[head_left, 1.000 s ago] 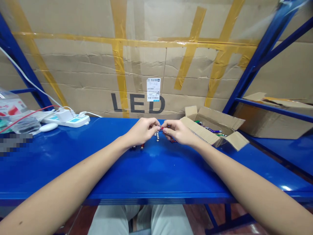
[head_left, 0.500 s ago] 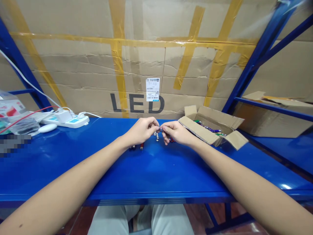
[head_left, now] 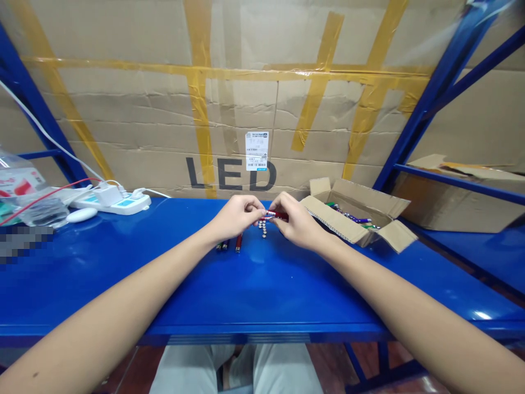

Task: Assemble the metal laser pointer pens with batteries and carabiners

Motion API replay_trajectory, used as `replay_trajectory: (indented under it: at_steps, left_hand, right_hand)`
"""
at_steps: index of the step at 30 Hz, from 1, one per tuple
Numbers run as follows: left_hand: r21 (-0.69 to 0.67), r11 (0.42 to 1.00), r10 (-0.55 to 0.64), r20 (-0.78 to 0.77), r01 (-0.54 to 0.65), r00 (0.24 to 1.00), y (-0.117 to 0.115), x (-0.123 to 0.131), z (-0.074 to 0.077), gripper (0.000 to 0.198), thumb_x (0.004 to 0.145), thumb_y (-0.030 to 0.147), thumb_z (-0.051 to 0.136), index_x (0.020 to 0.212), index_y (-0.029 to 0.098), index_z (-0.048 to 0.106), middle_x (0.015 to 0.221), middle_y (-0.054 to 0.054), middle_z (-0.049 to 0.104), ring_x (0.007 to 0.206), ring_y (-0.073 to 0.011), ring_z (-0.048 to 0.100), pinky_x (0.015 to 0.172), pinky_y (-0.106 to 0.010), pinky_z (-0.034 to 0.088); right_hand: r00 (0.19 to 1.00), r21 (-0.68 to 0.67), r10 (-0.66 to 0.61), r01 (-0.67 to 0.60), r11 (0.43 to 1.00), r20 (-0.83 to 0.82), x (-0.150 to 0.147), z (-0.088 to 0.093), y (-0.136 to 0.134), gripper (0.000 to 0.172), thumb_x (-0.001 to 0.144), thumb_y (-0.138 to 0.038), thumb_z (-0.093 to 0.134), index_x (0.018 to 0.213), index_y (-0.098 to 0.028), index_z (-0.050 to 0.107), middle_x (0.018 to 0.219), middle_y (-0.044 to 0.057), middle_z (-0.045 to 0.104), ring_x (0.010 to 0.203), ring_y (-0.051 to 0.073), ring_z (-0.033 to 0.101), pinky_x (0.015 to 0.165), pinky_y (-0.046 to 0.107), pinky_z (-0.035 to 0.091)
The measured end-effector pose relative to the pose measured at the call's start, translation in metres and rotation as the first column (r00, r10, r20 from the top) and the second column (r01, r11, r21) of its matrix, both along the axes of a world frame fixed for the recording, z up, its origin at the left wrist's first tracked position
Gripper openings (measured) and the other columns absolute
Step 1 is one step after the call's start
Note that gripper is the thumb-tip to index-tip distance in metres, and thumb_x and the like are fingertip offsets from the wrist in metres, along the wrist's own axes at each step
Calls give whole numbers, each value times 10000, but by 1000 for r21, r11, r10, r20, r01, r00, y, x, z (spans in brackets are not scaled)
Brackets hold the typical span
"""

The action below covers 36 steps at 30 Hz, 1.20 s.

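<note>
Since the half-second-earlier frame, right hand (head_left: 298, 221) is rising and turning, and a red pen-like cylinder (head_left: 279, 215) is now showing between the hands. Its left end is meeting the fingertips of the left hand (head_left: 241, 216); both hands are hovering over the blue tabletop (head_left: 262, 290).

Fingers: right thumb and fingers are curling round the red body with little gap; left thumb and index are pinching closely at the other end. Exact contact there is staying too small to resolve.

Step (judgement): two-handed fitting or adjusting at the cylinder's end. Next move is probably calling for a firm right grip and fine left-fingertip alignment.

Materials: cylinder is looking slim and glossy, with silvery parts. Small metallic pieces (head_left: 263, 229), rounded and shiny, are lying in short rows just below. Slim dark pens (head_left: 225, 245) and a red pen (head_left: 238, 243) are lying beside the left hand. Corrugated carton (head_left: 334, 220), matt brown, is splaying its flaps at right, holding colourful glossy pens (head_left: 360, 219).
</note>
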<state>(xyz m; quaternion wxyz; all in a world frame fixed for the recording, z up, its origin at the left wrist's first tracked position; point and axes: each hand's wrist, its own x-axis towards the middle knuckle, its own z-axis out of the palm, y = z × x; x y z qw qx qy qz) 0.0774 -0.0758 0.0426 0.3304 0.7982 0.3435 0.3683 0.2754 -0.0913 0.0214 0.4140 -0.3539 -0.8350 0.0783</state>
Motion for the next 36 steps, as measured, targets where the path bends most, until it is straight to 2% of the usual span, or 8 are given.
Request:
replay_trajectory:
  at_steps: [6,12,14,17,20,23,28,36]
  left_hand:
    - [-22,999,-26,36,27,999,-2,1,0,138,848,256,623,821,122,639,576,7,596,513,-93,533,482,-205,391]
    - [254,967,4,-66,13,998,-5,-1,-2,125,870,256,603,840,142,642,651,2,643,585,-102,558,556,-225,409]
    - [350,937,23,-120,21,992,-7,-1,-2,113,882,243,590,848,152,647,671,1,659,598,-106,563,577,-233,406]
    - [443,894,30,-205,65,978,-10,-1,-1,112,908,223,559,889,164,652,710,-8,687,614,-117,584,597,-246,408]
    - [526,841,42,-293,124,955,-12,-1,-1,133,936,217,524,938,177,652,796,-23,722,659,-132,623,618,-254,413]
    - [619,767,79,-349,166,934,-14,0,-2,158,961,231,496,974,180,645,857,-38,739,705,-151,659,632,-262,421]
    - [725,643,150,-434,246,888,-16,1,-3,211,982,234,442,966,149,635,821,-75,730,716,-192,681,625,-287,445]
    - [794,500,216,-500,345,838,-13,1,-4,244,959,146,388,936,138,630,821,-90,712,744,-192,675,645,-289,485]
  right_hand:
    - [997,129,71,-71,989,9,3,5,-3,77,884,-144,559,818,-182,550,818,36,528,761,166,503,692,304,395]
    - [980,-254,103,-145,956,-171,2,11,-6,206,892,-344,609,780,-173,587,692,6,547,639,138,487,595,275,385]
    - [951,-450,144,-260,854,-275,4,13,-6,263,892,-397,610,768,-168,574,617,-23,493,539,107,421,517,253,344]
    - [867,-637,193,-473,609,-459,8,13,-4,293,875,-398,644,735,-162,540,572,-52,426,453,58,286,443,219,260]
    - [801,-718,187,-595,363,-569,14,14,1,259,859,-310,661,713,-151,520,565,-53,420,434,29,193,402,187,192]
    - [765,-741,161,-644,193,-623,19,13,5,221,853,-237,644,706,-144,508,570,-44,433,430,18,158,373,155,166]
    - [733,-736,170,-675,56,-659,24,9,11,157,833,-204,665,766,-111,558,586,-36,459,432,7,160,354,120,177]
    - [730,-743,187,-669,-3,-658,26,6,14,159,848,-216,660,792,-104,562,600,-36,469,425,3,159,337,109,205]
